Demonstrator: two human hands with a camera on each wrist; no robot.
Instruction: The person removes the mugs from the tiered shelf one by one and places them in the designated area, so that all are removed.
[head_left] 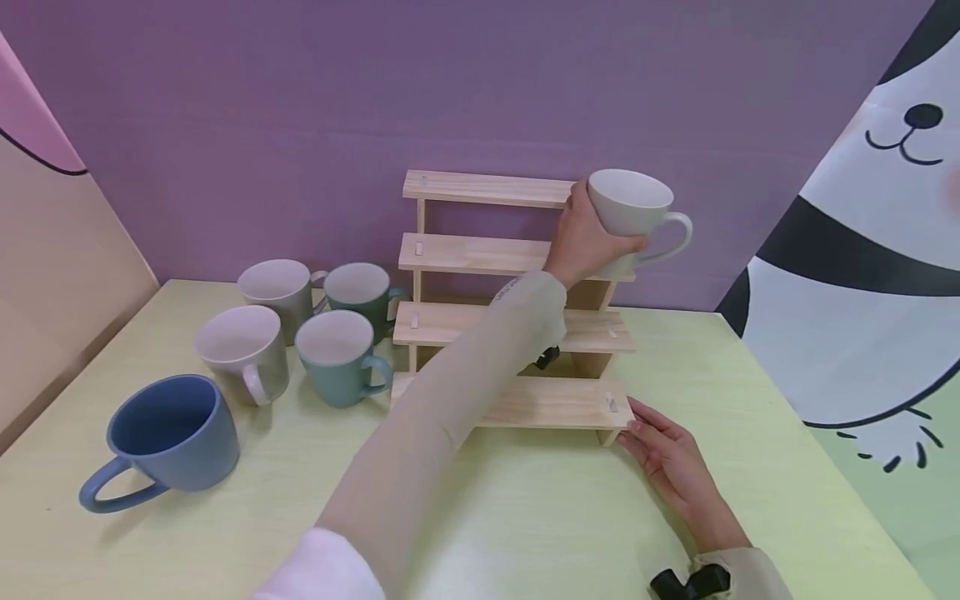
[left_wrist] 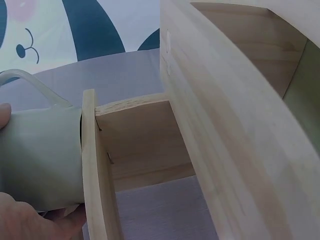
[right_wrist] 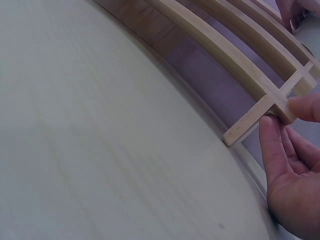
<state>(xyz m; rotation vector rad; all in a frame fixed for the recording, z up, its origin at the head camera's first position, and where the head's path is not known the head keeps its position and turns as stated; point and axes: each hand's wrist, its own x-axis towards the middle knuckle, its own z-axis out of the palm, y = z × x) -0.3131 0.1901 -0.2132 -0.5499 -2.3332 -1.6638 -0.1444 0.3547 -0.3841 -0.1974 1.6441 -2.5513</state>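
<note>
My left hand grips a white mug at the right end of the second board from the top of a stepped wooden rack. The mug is upright, its handle pointing right. From the left wrist view, the mug's base is right at the board, with fingers around its side. Down at the front right corner of the rack, my right hand pinches the end of the lowest board. Its thumb lies over the board and its fingers are under it, as the right wrist view shows.
Left of the rack stand a blue mug, two whitish mugs and two green mugs. My left forearm crosses in front of the rack. A purple backdrop hangs behind the table.
</note>
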